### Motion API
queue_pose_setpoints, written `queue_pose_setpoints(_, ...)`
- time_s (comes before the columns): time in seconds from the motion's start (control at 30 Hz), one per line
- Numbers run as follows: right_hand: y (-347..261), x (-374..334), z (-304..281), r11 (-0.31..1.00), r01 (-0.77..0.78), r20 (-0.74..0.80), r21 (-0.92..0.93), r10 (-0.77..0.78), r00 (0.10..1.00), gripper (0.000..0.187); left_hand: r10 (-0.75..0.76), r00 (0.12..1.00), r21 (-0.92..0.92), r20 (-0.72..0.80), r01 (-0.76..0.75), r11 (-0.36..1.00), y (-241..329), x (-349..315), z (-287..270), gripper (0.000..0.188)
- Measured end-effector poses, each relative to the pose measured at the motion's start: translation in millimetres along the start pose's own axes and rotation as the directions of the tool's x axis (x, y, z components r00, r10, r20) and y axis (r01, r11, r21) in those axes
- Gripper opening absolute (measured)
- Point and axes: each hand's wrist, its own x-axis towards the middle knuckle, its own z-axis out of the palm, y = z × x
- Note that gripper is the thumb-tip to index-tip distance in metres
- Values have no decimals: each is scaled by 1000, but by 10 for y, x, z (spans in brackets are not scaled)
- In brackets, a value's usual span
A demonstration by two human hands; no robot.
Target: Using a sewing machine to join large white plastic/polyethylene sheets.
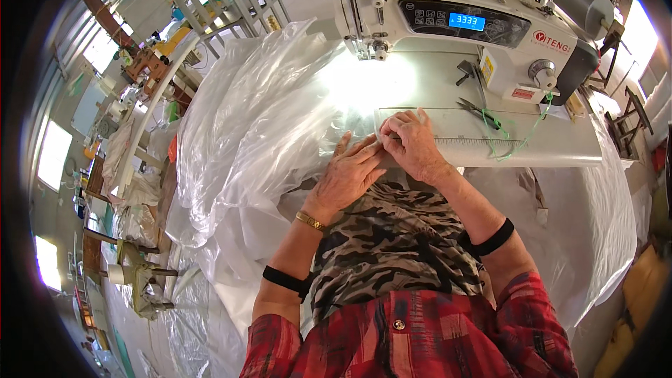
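Clear plastic sheeting (245, 119) spreads in loose folds over the left of the sewing table and down past its front edge. My left hand (350, 171) lies on the sheeting's near edge, fingers stretched out toward the right hand. Beside it, my right hand (409, 143) has its fingers bent and pinched together on the edge of the plastic sheeting. The two hands meet at the fingertips. Just beyond them stands a white industrial sewing machine (448, 21), its lamp glaring on the table below the needle. The needle itself is lost in the glare.
Right of my hands, scissors (479, 113) with dark handles lie near a tangle of green thread (514, 143). A ruler strip (490, 141) runs along the table's front part. A dark small tool (463, 71) lies under the machine arm. A slatted metal rack (231, 0) stands back left.
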Motion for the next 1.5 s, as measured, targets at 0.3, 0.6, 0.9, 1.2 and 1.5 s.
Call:
queue_pose_setpoints(0.3, 36, -73, -10, 977, 210, -55, -39, -212, 976, 10, -3, 995, -151, -99, -12, 988, -73, 124, -90, 17)
queue_pose_setpoints(0.6, 36, -114, -25, 949, 292, -111, -117, -304, 946, 12, -174, 967, -26, -184, 173, 985, -133, 381, 69, 21)
queue_pose_setpoints(0.9, 90, 255, -89, 978, 173, -31, -118, -177, 984, 9, -214, 956, -136, -202, 189, 972, -166, 401, 108, 23)
queue_pose_setpoints(1.2, 304, 650, -17, 772, 273, 202, -573, -190, 961, 16, -211, 968, -187, -134, 185, 965, -195, 425, 38, 21)
queue_pose_setpoints(1.5, 196, 600, 37, 949, 13, 117, -316, 25, 993, 25, -218, 976, -121, -6, 215, 969, -270, 399, -102, 21)
